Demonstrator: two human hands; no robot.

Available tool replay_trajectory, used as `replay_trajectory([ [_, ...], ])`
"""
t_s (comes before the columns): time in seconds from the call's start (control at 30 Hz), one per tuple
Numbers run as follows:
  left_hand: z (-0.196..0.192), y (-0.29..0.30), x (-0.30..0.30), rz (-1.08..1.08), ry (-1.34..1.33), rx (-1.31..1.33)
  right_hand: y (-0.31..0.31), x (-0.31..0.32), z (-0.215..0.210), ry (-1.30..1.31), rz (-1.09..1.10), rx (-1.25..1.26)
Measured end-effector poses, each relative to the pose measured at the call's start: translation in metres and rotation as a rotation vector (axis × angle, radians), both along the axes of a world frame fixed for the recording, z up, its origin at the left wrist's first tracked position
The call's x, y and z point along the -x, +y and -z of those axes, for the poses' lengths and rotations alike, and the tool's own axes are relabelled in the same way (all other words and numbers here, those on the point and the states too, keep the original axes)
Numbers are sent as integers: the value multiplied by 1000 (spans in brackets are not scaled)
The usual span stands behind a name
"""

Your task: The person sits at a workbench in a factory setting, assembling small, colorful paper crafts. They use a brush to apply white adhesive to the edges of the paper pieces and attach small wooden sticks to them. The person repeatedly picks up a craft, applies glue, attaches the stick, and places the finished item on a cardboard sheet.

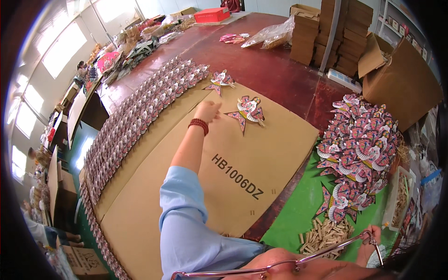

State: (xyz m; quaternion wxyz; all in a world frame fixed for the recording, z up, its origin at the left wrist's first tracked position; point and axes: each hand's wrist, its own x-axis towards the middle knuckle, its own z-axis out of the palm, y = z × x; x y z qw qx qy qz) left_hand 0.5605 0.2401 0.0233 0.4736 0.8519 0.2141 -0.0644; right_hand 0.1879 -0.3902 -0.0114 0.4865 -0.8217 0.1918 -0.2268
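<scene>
My left hand point(206, 111), with a red bead bracelet at the wrist, is over a large cardboard sheet point(186, 179). Its fingers are curled in and nothing shows in them. Just beyond it lies a pink and white patterned bird-shaped cutout point(220, 81). A second bird cutout point(249, 113) is to its right, with what looks like a wooden stick or clip at its side. Long overlapping rows of the same cutouts point(135, 109) cover the sheet's left side. At the lower right edge my right hand point(372, 234) is partly hidden, near a pile of small wooden clothespins point(326, 237).
A heap of bird cutouts point(361, 144) lies on a green cloth point(287, 212) at right. Behind it are an open carton point(401, 86) and stacked brown boxes point(305, 37). A clear bin point(399, 198) stands at the far right. A red box point(212, 15) sits at the back.
</scene>
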Motion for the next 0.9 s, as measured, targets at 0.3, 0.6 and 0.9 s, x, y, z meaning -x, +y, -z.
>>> replay_trajectory([
  [0.3,42,-39,-59,-24,-383,-902,20,-7,-16,90,71,137],
  [0.6,34,-40,-76,-64,-157,-1059,15,-9,-17,72,22,107],
  [0.9,28,-43,-86,-105,-114,-986,11,-7,-13,63,-18,186],
])
